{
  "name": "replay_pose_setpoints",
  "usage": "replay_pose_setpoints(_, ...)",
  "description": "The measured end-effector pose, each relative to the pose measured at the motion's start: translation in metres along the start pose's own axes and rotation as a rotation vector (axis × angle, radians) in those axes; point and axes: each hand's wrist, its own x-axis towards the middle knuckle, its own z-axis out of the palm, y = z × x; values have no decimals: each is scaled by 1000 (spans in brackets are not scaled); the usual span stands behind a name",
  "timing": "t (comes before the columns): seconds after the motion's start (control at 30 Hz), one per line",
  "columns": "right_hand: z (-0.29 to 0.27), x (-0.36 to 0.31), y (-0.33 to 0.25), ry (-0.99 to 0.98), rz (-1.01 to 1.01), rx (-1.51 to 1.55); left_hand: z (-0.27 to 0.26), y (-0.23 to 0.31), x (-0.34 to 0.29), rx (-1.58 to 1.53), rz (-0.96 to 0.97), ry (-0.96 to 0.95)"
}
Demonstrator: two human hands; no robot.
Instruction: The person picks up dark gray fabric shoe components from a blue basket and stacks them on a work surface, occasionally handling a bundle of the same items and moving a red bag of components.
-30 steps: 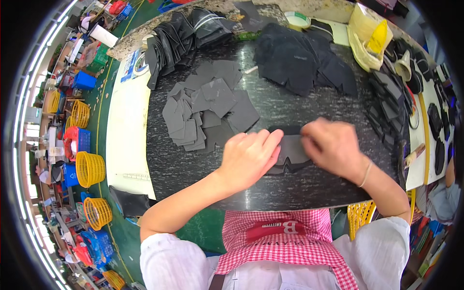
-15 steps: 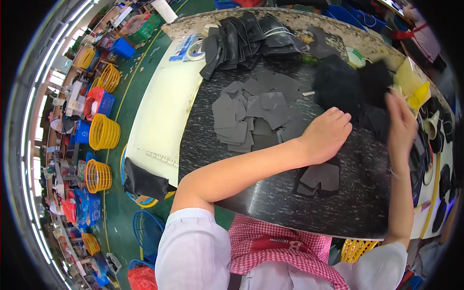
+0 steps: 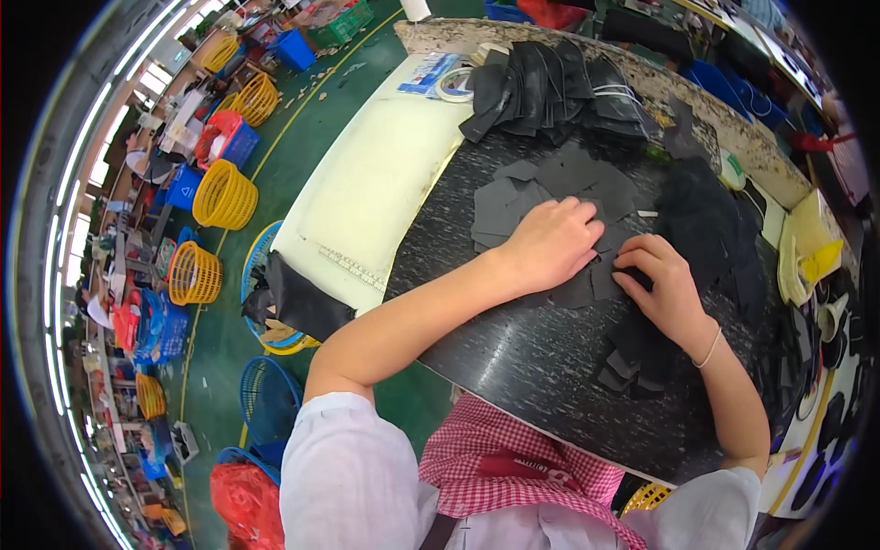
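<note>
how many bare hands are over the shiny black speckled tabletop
2: the left hand over the pile of flat dark-grey pieces, and the right hand at that pile's right side. None seems hidden there.

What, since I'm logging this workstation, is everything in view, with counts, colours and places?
table: one, speckled black, centre
flat pieces: many, grey, mid-table
dark pile: one, black, table right
small pile: one, dark, table front
stacked pieces: many, black, table back
tape roll: one, whitish, back left
sheet: one, cream, table left
loose material: one, black, sheet's front
baskets: several, yellow and blue, left
bag: one, red, lower left
crumpled item: one, yellow, far right
background items: many, mixed, left and top; too small to itemise
apron: one, red-white check, bottom
sleeves: two, white, bottom
left hand: one, bare, over flat pieces
right hand: one, bare, at flat pieces' right edge
</note>
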Motion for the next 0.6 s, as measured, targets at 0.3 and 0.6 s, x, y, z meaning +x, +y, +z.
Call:
replay_pose_setpoints(0.3, -1, 13, -10, 19, 98, 232, -49, -32, -29, -1670, -393, 672)
replay_pose_setpoints(0.6, -11, 9, -44, 113, 263, 888, -31, 18, -43, -1858, -348, 408)
